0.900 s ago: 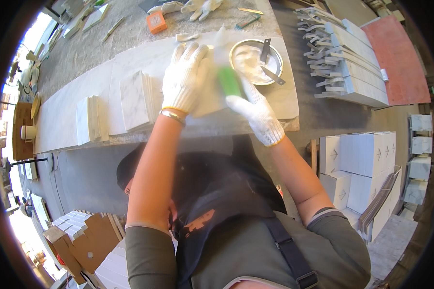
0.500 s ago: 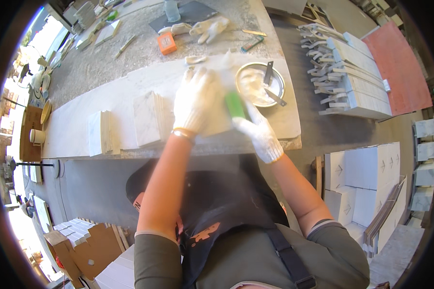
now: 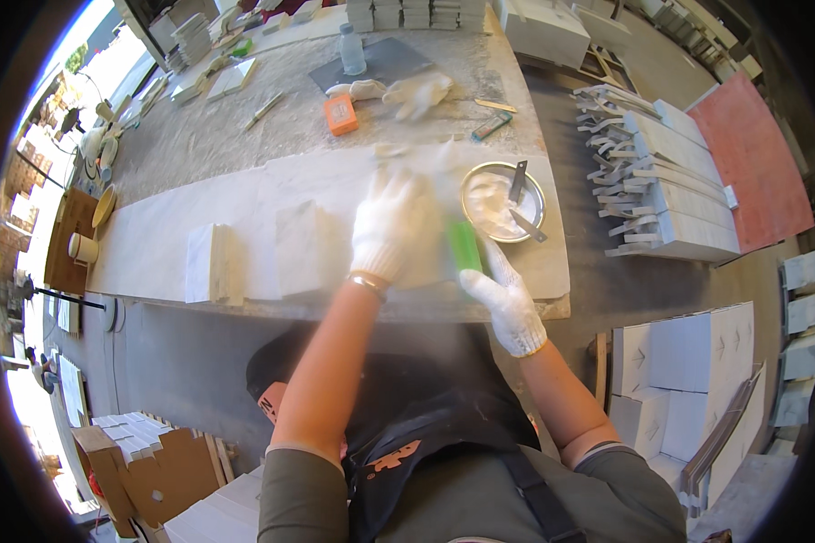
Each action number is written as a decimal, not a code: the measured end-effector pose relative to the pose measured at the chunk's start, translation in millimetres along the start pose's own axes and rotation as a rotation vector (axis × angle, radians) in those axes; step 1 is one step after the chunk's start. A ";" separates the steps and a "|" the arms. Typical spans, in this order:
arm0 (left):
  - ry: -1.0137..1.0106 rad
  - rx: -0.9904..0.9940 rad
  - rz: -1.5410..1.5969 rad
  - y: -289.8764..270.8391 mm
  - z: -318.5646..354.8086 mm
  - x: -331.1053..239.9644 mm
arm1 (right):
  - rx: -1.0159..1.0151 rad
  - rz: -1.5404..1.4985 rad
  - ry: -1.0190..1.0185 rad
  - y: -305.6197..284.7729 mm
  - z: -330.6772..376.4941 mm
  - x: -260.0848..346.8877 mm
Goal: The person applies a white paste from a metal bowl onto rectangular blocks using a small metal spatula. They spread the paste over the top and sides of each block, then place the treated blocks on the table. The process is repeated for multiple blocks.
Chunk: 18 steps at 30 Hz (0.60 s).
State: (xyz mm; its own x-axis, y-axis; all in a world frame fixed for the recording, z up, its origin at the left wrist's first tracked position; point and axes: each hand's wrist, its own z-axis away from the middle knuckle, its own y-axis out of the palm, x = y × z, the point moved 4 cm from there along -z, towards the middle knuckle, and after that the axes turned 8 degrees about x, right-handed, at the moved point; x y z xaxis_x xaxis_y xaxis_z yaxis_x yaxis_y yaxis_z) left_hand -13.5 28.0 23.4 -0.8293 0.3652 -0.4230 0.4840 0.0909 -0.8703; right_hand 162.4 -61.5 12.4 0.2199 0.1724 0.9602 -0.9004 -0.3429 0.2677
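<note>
My left hand [image 3: 389,228], in a white knit glove, lies palm down with its fingers stretched forward over the pale worktop. What is under the palm is blurred. In my gloved right hand [image 3: 509,306] is a green flat scraper [image 3: 465,246], held upright between thumb and fingers. Beyond the right hand stands a round tin [image 3: 542,217] of white paste. Two putty knives [image 3: 527,226] rest in it. Left of my left hand, a stack of marbled white tiles [image 3: 297,252] stands near the table's front edge, with a second tile stack [image 3: 205,264] farther left.
An orange box [image 3: 340,115], spare white gloves [image 3: 417,94], a clear bottle [image 3: 352,52] and a green-and-dark tool [image 3: 491,126] lie farther back on the table [image 3: 217,149]. Strapped white slabs [image 3: 670,172] stand on the right. White cartons [image 3: 684,362] are stacked at my lower right.
The whole view has shifted, so the table sits lower and farther right. My right hand with the green scraper has come slightly nearer to me. The left hand stays at about the same spot.
</note>
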 end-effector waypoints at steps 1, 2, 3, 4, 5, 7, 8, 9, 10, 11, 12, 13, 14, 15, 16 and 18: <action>-0.014 0.008 0.016 0.4 0.0 1.2 | 0.015 0.074 -0.017 2.1 5.5 2.0; -0.014 0.010 0.033 0.7 -0.6 1.7 | 0.024 0.148 -0.035 3.2 6.7 2.8; -0.017 0.021 0.057 1.5 -1.7 1.9 | 0.022 0.231 -0.044 3.1 7.2 2.2; -0.003 0.011 0.058 1.3 -2.1 1.2 | -0.009 0.171 -0.043 0.6 2.2 -1.7; -0.001 0.009 0.065 0.8 -1.7 1.2 | -0.032 0.116 -0.031 -2.4 -9.4 -7.9; -0.004 0.005 0.056 0.3 -1.2 1.7 | -0.049 0.031 0.034 -12.3 -20.1 -19.9; -0.009 0.001 0.040 0.5 -2.4 2.5 | -0.046 0.112 0.057 -16.8 -22.1 -24.4; -0.029 0.014 0.039 2.0 -2.9 4.5 | -0.048 0.194 0.083 -22.0 -21.4 -28.2; -0.006 -0.014 0.024 2.3 -1.5 4.8 | -0.052 0.284 0.126 -27.0 -17.5 -31.8; 0.010 -0.025 0.021 4.1 -0.3 5.7 | -0.071 0.478 0.074 -31.9 -11.9 -29.9; 0.028 -0.037 0.019 5.8 -0.5 6.4 | -0.093 0.682 0.025 -36.4 -7.1 -26.1; 0.050 -0.081 -0.005 6.6 -0.2 6.5 | -0.116 0.885 -0.017 -38.2 -3.2 -23.1; 0.075 -0.124 -0.028 7.1 -0.2 6.5 | -0.110 1.003 -0.018 -37.7 -1.1 -23.2; 0.113 -0.179 -0.051 6.0 -0.1 5.2 | -0.107 1.120 -0.011 -36.8 0.6 -22.0; 0.112 -0.184 -0.056 6.2 -0.6 5.8 | -0.118 1.231 -0.030 -34.7 1.5 -20.0; 0.117 -0.198 -0.061 3.7 -1.2 4.5 | -0.113 1.272 -0.068 -32.0 2.4 -13.7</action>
State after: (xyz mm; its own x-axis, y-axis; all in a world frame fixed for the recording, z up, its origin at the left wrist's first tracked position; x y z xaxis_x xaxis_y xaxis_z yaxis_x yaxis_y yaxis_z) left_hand -15.1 31.1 18.5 -0.8261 0.4573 -0.3294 0.4891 0.2913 -0.8221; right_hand 189.1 -55.1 -9.2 -0.8008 -0.2666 0.5363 -0.5152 -0.1501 -0.8438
